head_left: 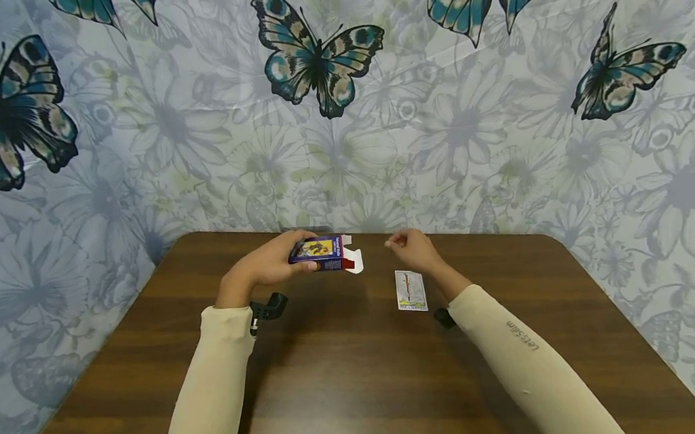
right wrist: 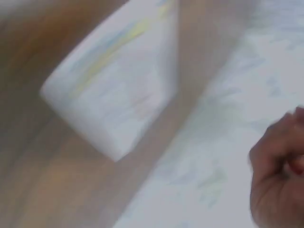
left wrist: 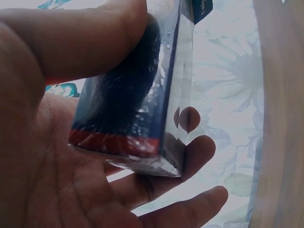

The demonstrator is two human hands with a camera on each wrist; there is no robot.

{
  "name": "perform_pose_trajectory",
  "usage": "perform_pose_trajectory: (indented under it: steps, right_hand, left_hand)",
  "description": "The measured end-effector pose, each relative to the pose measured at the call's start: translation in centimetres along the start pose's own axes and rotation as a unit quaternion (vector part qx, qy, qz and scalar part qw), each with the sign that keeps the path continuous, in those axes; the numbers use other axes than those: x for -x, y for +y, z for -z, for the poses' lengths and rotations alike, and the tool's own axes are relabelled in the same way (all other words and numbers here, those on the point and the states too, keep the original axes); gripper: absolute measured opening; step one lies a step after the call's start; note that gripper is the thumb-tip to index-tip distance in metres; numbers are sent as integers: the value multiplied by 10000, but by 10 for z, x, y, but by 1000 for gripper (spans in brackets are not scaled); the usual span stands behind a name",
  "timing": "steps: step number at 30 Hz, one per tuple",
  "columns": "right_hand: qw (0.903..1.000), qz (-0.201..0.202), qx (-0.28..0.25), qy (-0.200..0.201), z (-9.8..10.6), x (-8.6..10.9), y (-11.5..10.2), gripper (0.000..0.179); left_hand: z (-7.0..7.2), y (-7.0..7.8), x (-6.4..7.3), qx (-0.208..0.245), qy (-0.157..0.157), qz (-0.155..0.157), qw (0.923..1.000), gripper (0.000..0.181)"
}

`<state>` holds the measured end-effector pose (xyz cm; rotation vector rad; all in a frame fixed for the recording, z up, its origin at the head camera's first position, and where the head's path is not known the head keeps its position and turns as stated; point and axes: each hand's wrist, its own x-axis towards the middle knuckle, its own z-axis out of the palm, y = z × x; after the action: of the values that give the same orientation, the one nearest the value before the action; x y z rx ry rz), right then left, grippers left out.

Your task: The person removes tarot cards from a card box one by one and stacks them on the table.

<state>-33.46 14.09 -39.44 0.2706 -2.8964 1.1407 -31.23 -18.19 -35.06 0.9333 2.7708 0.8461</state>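
Observation:
My left hand (head_left: pixel 268 259) grips a small dark-blue card box (head_left: pixel 319 248) with a yellow picture panel, its thumb across one face. White end flaps (head_left: pixel 355 260) stand open on the box's right side. In the left wrist view the box (left wrist: pixel 123 104) has a glossy surface and a red band at its near end, with fingers behind it. To the right, my right hand (head_left: pixel 416 249) hovers with curled fingers, and no object shows in it. Beside that hand lies a white printed card (head_left: pixel 411 290), blurred in the right wrist view.
A brown wooden table (head_left: pixel 336 381) spreads beneath both arms. Behind its far edge hangs a pale floral cloth (head_left: pixel 344 169) printed with large teal butterflies. Each wrist carries a black camera mount (head_left: pixel 271 307).

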Motion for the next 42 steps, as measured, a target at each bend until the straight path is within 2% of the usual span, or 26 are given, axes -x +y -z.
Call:
perform_pose_trajectory:
  steps: [2,5,7,10,16,22,29,36,42]
  right_hand:
    - [9946,200,-928,-424,1,2,-22,30]
    - [9726,62,-1995,-1194,-2,8,-50,29]
    - [9612,-138,-2256,-1579,-6,12,-63,26]
    - [9557,-280,-2287,-1833,-14,16,-75,22]
    - [9565,-528,-2229,-1807,-24,20,-80,27]
    - [9551,-527,-2225,-1887,-25,21,-76,29]
    - [9611,-489,-2205,-1592,-11,23,-62,23]
    - [9571,-589,-2310,-1646,1,23,-49,27]
    - [9535,-974,-2543,-1290,20,18,-32,33]
  left_hand:
    - [1,0,-1,7,42,-64,10000,63]
    - [2,1,-2,56,63,-96,9999,62]
    - [2,2,-3,48,47,-99,9999,62]
    - [2,2,-3,-7,0,-27,10000,63]
    - [2,3,-1,-9,-36,151,9999,64]
    - [2,2,1,-90,-7,127,9999,64]
    - [3,0,2,-31,1,160,9999,64]
    - [3,0,1,-71,-34,130,9999,64]
    - [2,-1,1,13,-31,105,9999,63]
